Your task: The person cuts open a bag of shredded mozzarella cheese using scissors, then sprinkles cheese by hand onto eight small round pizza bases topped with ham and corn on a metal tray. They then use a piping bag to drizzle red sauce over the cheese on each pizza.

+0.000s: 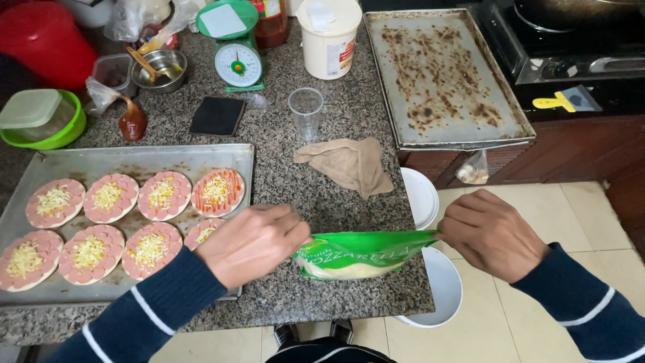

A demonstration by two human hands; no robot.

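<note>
A green plastic cheese bag (359, 254) is stretched between both hands above the near edge of the speckled granite tabletop (316, 195). Its long axis runs left to right, nearly level, with the top seam pulled taut and the pale, bulging belly of shredded cheese sagging below. The left hand (252, 242) is clenched on the bag's left end, fingers curled over the film; the right hand (490, 232) pinches the right corner, out past the tabletop's edge and over the tiled floor.

Left of the bag lies a dull metal baking tray (121, 161) carrying round flat bases (158, 196) covered with pink sausage slices and heaps of grated cheese; one has red sauce streaked across it. A second, scorched tray (440, 74) rests at the far right. Between them sit a crumpled beige cloth (349, 165), a clear plastic cup (306, 111), a green kitchen scale (235, 54) and a white tub (329, 37). White round lids (437, 282) show below the tabletop's corner.
</note>
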